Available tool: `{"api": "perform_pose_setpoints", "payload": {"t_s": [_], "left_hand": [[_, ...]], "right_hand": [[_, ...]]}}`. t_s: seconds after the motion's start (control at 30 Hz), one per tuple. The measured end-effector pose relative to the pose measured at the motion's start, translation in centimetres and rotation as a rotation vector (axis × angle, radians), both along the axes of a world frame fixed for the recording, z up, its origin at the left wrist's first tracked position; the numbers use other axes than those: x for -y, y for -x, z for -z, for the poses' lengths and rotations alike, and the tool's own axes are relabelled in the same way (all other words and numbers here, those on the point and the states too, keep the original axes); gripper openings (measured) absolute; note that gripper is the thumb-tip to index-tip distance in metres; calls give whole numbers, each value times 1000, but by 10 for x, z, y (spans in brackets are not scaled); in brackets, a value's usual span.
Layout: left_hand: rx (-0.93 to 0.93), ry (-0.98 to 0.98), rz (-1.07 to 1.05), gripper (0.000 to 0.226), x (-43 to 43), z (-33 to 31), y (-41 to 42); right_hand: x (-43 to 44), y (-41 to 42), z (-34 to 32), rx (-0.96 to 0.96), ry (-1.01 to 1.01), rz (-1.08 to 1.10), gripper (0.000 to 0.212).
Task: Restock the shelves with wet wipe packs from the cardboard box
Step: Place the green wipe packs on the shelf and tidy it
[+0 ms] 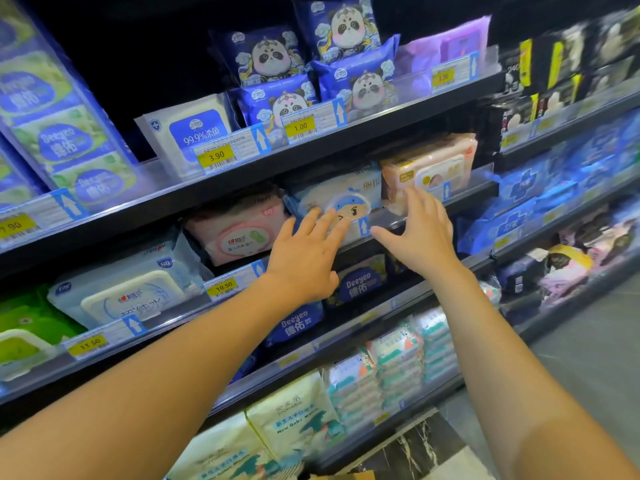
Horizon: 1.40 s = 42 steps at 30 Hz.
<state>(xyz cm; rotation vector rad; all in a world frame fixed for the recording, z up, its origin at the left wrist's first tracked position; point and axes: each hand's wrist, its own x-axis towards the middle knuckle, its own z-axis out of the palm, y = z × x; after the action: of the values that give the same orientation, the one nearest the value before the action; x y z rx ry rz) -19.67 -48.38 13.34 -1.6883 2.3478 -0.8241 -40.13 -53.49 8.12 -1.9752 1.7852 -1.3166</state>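
Inspection: the white soft-plastic wet wipe pack with a blue-hooded cartoon face [337, 197] sits on the black metal middle shelf [490, 194], between a pink pack [239, 226] and a peach pack [429, 168]. The left hand [304, 258] is spread, with its fingertips on the pack front. The right hand [419, 233] is spread at the shelf's front edge and holds nothing. This placement appears near done. Only an edge of the brown cardboard box [349, 475] shows, so the remaining stock cannot be judged.
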Motion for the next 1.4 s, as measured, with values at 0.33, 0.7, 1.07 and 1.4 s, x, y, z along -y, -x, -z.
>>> {"api": "perform_pose_setpoints", "payload": {"t_s": [0.33, 0.7, 1.07, 1.4], "left_hand": [[-52, 54, -14, 100, 5, 24, -1], [-127, 35, -4, 98, 5, 26, 0], [-105, -49, 397, 66, -18, 88, 0], [-132, -450, 16, 74, 21, 143, 4]], "right_hand": [[25, 11, 3, -12, -119, 91, 98], [29, 12, 9, 7, -75, 69, 87], [12, 20, 107, -53, -122, 84, 46], [42, 9, 139, -387, -496, -12, 90]]}}
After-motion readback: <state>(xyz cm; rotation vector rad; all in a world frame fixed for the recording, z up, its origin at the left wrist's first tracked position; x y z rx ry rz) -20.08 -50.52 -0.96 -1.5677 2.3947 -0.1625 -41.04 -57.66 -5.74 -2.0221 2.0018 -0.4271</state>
